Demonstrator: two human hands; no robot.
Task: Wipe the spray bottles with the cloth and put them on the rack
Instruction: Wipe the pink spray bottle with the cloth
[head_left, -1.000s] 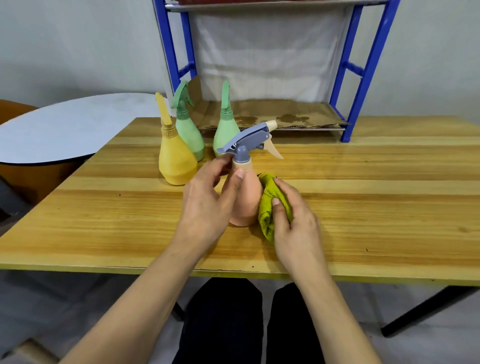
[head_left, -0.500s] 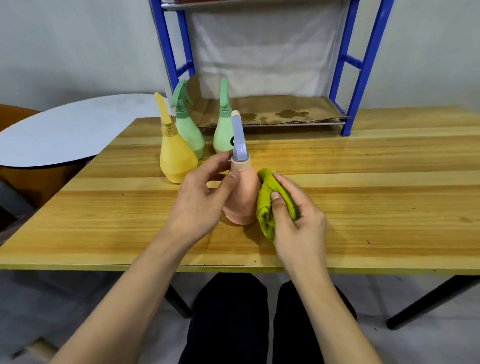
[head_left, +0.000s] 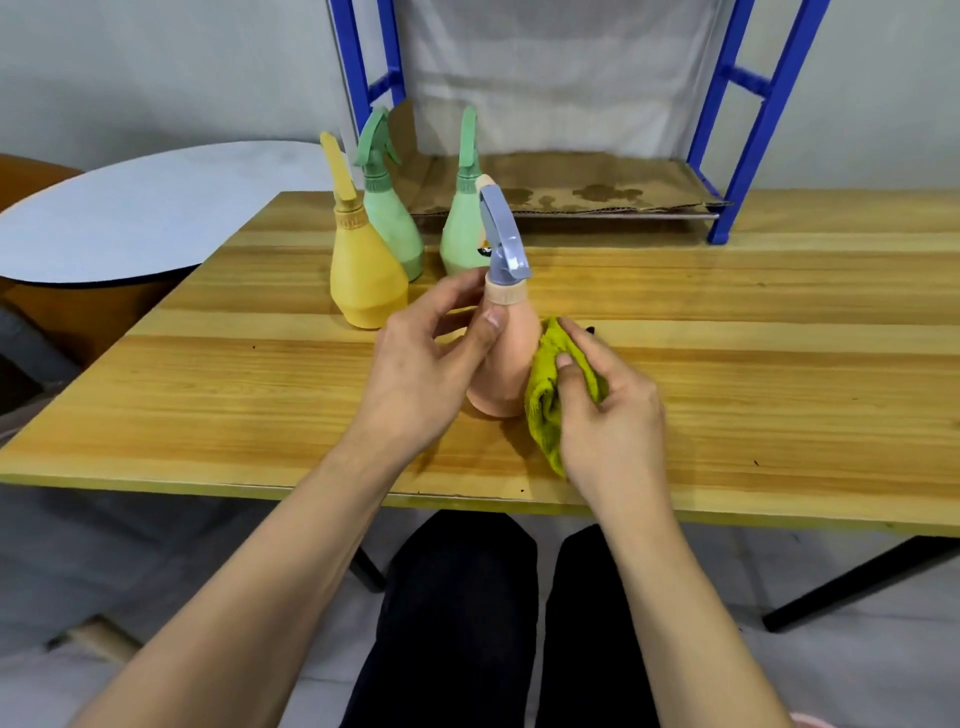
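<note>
Our left hand (head_left: 421, 374) clamps the peach spray bottle (head_left: 506, 364) mid-desk (head_left: 779, 395); our right hand (head_left: 610, 415), at its 3 o'clock, presses the soft cloth (head_left: 545, 400) against it. Light, smooth plastic likely slips; we'd grip the neck.

The peach matt-plastic spray bottle (head_left: 506, 358) looks smooth; the crumpled yellow-green cloth (head_left: 545, 400) is fuzzy. The striped wooden table (head_left: 753, 395) has a satin sheen. The blue painted-metal rack (head_left: 748, 119) carries stained brown cardboard (head_left: 571, 187).
</note>
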